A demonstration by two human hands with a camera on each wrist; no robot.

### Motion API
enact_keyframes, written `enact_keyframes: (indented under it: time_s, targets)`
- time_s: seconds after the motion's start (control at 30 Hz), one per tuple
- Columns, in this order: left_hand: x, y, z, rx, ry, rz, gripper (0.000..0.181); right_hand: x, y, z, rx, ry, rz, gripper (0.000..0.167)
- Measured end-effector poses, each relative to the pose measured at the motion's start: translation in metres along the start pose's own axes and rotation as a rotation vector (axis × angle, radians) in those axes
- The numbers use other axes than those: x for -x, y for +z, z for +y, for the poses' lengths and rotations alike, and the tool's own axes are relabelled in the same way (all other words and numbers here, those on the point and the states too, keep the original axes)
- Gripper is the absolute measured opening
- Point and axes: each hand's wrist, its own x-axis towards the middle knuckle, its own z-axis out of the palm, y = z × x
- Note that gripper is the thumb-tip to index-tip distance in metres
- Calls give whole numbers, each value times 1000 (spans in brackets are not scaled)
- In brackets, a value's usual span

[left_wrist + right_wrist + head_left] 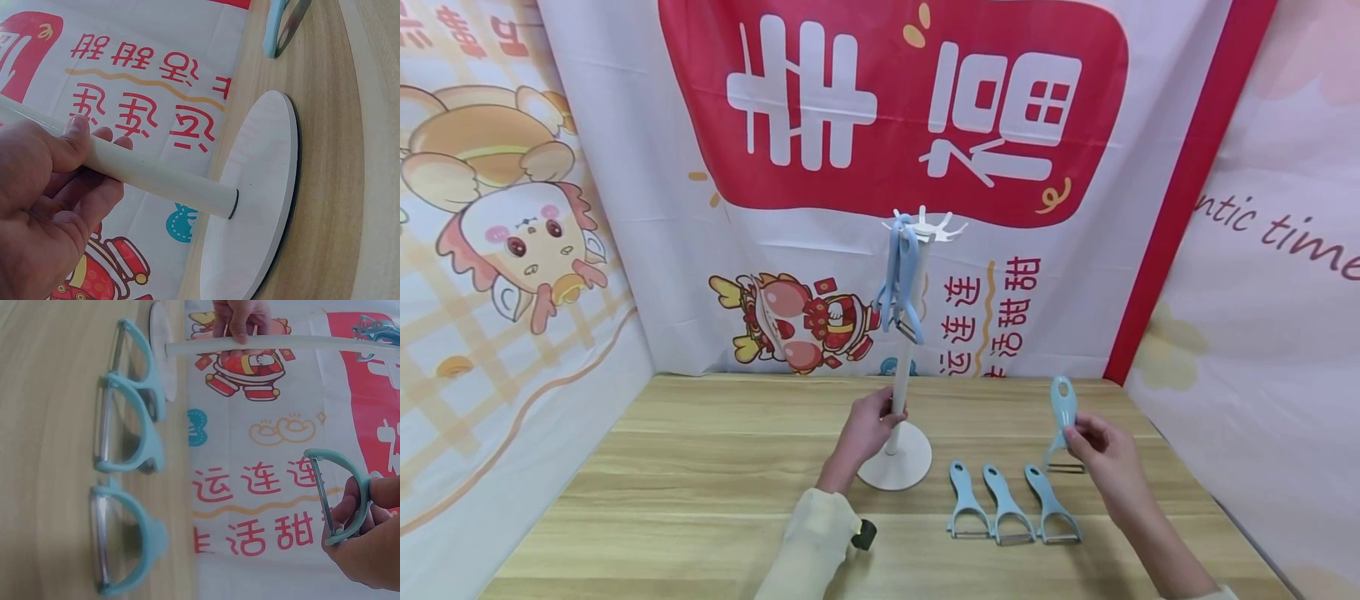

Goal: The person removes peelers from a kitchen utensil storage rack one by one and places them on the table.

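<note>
My left hand [867, 432] grips the lower pole of a white stand [901, 379], above its round base [913, 467]; in the left wrist view thumb and fingers wrap the pole [156, 181]. Light blue peelers [904, 271] hang from a hook at the stand's top, overlapping so their number is hard to tell. On the right, my right hand [1108, 458] pinches another light blue peeler [1063, 402] near its head, handle up and blade down, raised off the table. Three more peelers lie in a row below and left of it: left [961, 487], middle [998, 490], right [1043, 487].
White hooks [943, 227] fan out at the stand's top. The wooden tabletop [715, 467] meets a printed cloth backdrop [805, 233] behind, with printed cloths at left [602, 333] and right [1247, 350]. A dark object [864, 535] sits at the left cuff.
</note>
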Motion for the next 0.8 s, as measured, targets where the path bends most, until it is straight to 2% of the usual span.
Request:
enact_keyframes:
  time_s: [0.23, 0.53, 0.8]
  targets:
    - [0, 0, 1, 0, 2, -3, 9, 1, -4, 10, 37, 46, -15, 37]
    - [0, 0, 0, -8, 6, -7, 12, 3, -8, 23, 57, 42, 5, 36]
    - [0, 0, 0, -16, 0, -4, 8, 4, -12, 33, 70, 74, -9, 36]
